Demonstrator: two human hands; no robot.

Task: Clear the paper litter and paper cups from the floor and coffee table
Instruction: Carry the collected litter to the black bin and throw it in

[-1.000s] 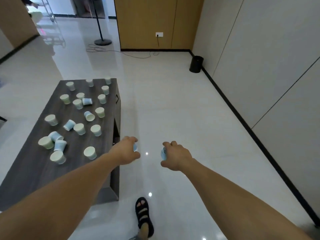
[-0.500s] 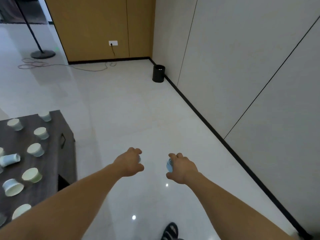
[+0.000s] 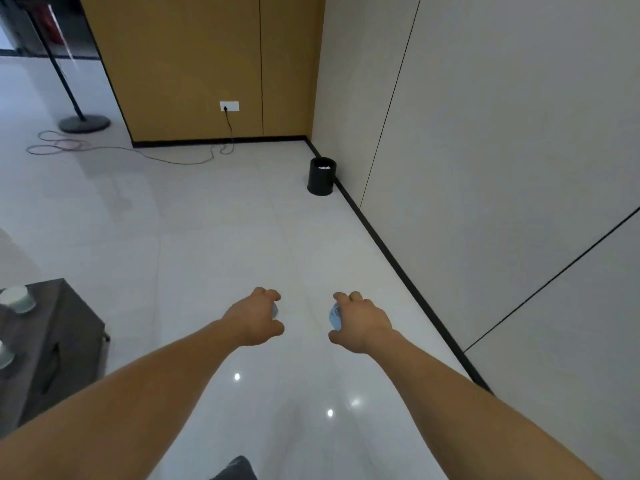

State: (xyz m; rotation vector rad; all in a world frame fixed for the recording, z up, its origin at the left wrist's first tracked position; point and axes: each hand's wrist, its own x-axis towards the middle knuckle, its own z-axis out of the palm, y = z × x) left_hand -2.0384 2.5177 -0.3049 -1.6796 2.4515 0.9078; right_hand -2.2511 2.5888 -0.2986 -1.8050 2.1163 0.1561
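Left hand (image 3: 258, 317) curled around a pale blue cup (image 3: 275, 309) mostly hidden, right hand (image 3: 360, 320) gripping a crushed blue cup (image 3: 334, 317), black bin (image 3: 322, 178) far ahead of both hands, coffee table (image 3: 69, 341) with white cups (image 3: 16, 298) left of the left hand

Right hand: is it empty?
No, the right hand has its fingers curled round a pale blue cup.

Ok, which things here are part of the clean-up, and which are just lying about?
Part of the job: left hand and right hand, each gripping a blue-white paper item; paper cup on the coffee table; black bin.
Just lying about: stand base, loose cable, wall socket.
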